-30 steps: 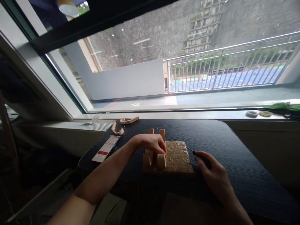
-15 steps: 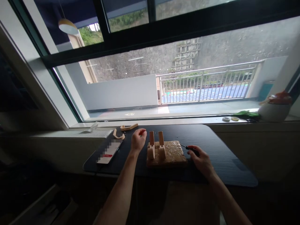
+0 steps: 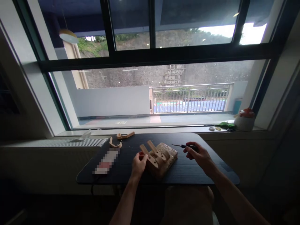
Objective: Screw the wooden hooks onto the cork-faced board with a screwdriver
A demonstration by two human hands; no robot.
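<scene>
A wooden board with two upright wooden hooks lies on the dark table, turned and tilted up at its left end. My left hand is closed against that left end, beside the nearer hook. A small red thing shows at its fingertips. My right hand is to the right of the board, closed around the black handle of a small screwdriver. The screwdriver's tip points left, above the table.
Two loose wooden hooks lie at the table's back left, with a phone in front of them. On the window sill at the right are tape rolls, a green thing and a white pot with an orange lid.
My left hand left the hooks, swung out to the left, then came back to the board's left end. The board has turned and tilted up. My view has pulled back and risen.
</scene>
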